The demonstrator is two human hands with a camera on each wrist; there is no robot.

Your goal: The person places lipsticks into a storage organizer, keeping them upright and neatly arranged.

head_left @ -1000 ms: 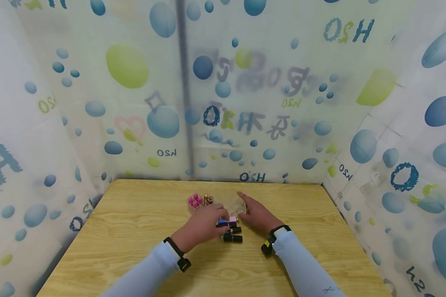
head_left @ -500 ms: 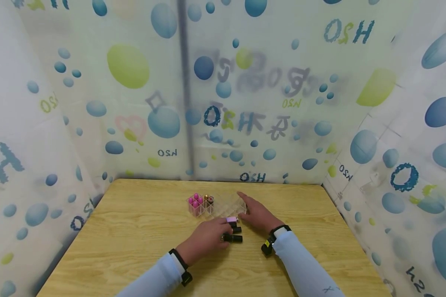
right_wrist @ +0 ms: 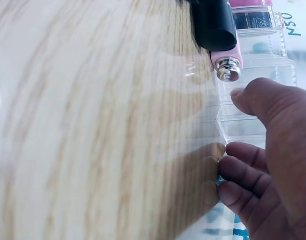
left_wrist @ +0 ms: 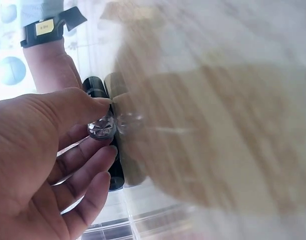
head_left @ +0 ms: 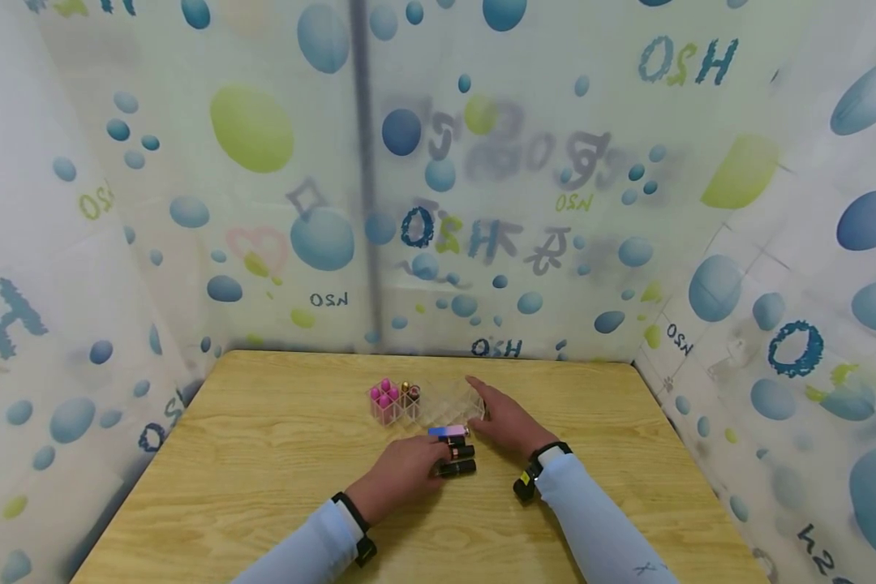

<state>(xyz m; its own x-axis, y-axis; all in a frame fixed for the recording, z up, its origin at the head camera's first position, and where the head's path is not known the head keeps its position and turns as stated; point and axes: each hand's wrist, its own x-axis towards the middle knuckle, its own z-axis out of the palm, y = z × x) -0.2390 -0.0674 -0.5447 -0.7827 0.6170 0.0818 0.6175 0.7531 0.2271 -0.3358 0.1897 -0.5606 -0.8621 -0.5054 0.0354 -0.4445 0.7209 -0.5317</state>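
Note:
My left hand (head_left: 401,473) pinches a black lipstick tube (head_left: 460,468), the nearest of several lying in a column on the wooden table. Its thumb and forefinger meet at the tube's clear faceted end (left_wrist: 101,129) in the left wrist view. Just beyond lie another black lipstick tube (head_left: 464,452) and a blue and pink tube (head_left: 447,431), whose metallic end (right_wrist: 228,71) shows in the right wrist view. My right hand (head_left: 509,420) grips the right end of a clear compartmented lipstick organizer (head_left: 444,403), thumb at its near side and fingers round the end.
Several bright pink lipsticks (head_left: 384,394) stand in the organizer's left compartments, with gold and dark ones (head_left: 410,392) beside them. The wooden table (head_left: 277,422) is bounded by a patterned curtain (head_left: 482,203) at the back and sides.
My left hand has moved from over the blue tube near the organizer toward me, down to the nearest black lipstick, which has turned slightly. The right hand stays on the organizer.

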